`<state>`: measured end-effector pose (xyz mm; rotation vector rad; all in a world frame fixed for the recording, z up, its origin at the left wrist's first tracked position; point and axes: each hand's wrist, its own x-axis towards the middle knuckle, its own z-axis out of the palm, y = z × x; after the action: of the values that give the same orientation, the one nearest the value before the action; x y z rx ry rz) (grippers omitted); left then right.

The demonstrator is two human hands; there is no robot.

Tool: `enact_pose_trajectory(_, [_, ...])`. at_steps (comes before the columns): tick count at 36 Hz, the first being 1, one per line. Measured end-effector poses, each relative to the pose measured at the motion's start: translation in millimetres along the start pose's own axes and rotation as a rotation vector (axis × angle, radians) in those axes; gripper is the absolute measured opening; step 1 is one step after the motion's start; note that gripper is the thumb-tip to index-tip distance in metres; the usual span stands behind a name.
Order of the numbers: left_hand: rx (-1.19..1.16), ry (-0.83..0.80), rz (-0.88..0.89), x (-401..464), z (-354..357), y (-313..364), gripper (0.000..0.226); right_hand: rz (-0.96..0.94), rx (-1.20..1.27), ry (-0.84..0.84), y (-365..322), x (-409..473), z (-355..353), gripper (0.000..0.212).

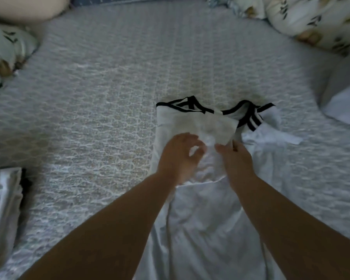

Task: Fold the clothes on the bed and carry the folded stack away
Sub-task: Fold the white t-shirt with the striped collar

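Observation:
A white shirt (206, 219) with black trim at the collar and sleeves lies flat on the quilted bed (101, 102), collar away from me. One side is folded in over its upper middle. My left hand (180, 156) hovers over the shirt's middle, fingers loosely curved, with nothing between thumb and fingers. My right hand (237, 158) is beside it and pinches the lower corner of the folded-in flap. The picture is blurred by motion.
A folded stack of pale clothes (4, 201) sits at the bed's left edge. Pillows (6, 49) lie at the far left and a patterned duvet (311, 23) is bunched at the far right. Another white cloth (341, 102) lies at the right edge.

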<state>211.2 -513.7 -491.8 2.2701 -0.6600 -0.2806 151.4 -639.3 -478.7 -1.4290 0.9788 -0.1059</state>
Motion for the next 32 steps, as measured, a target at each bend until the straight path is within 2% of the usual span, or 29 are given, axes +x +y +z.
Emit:
enact_pose_trajectory(2, [0.249,0.051,0.062,4.4,-1.9,-15.1,0.031,-0.026,-0.134,-0.013,-0.5,8.4,0.5,0.054])
enact_pose_trajectory(4, [0.467,-0.046,0.021,9.3,-2.3,-27.7,0.040,-0.112,-0.331,-0.030,-4.3,15.7,2.5,0.056])
enact_pose_trajectory(7, [0.470,-0.052,-0.109,10.3,-0.7,-32.7,0.056,-0.306,-0.463,-0.032,-13.6,20.2,3.9,0.062])
enact_pose_trajectory(9, [0.466,0.014,-0.081,8.4,3.8,-33.4,0.067,-0.419,-0.510,0.000,-16.6,21.3,2.2,0.067])
enact_pose_trajectory(11, [0.540,-0.043,-0.055,3.3,11.7,-36.3,0.071,-0.415,-0.598,0.035,-11.7,21.1,0.9,0.068])
enact_pose_trajectory(13, [0.642,-0.136,-0.069,1.1,21.0,-42.5,0.069,-0.341,-0.879,0.136,-0.3,14.1,-1.2,0.074])
enact_pose_trajectory(14, [0.672,-0.152,-0.076,2.0,23.5,-44.7,0.068,-0.368,-1.055,0.195,6.8,6.9,-1.3,0.077])
enact_pose_trajectory(16, [0.702,-0.165,-0.082,5.0,24.7,-45.5,0.068,-0.556,-1.224,0.199,25.5,-12.7,-0.1,0.075])
enact_pose_trajectory(18, [0.718,-0.181,-0.086,4.8,23.1,-43.7,0.070,-0.670,-1.243,0.062,49.5,-36.9,2.5,0.065])
enact_pose_trajectory(20, [0.702,-0.204,-0.089,-6.9,20.5,-42.3,0.068,-0.648,-1.219,-0.033,77.1,-67.6,4.7,0.058])
enact_pose_trajectory(22, [0.649,-0.226,-0.045,-32.5,16.9,-42.5,0.065,-0.583,-1.155,-0.033,100.9,-102.1,3.3,0.056])
enact_pose_trajectory(25, [0.576,-0.217,0.032,-92.0,11.1,-43.2,0.062,-0.604,-1.016,-0.040,128.4,-151.5,1.2,0.051])
enact_pose_trajectory(29, [0.492,-0.185,0.020,-182.1,9.1,-34.1,0.059,-0.646,-0.935,-0.102,149.3,-207.0,-4.6,0.046])
enact_pose_trajectory(32, [0.401,-0.083,-0.027,-251.7,8.4,-25.0,0.056,-0.604,-0.850,-0.075,160.9,-245.7,-6.1,0.037])
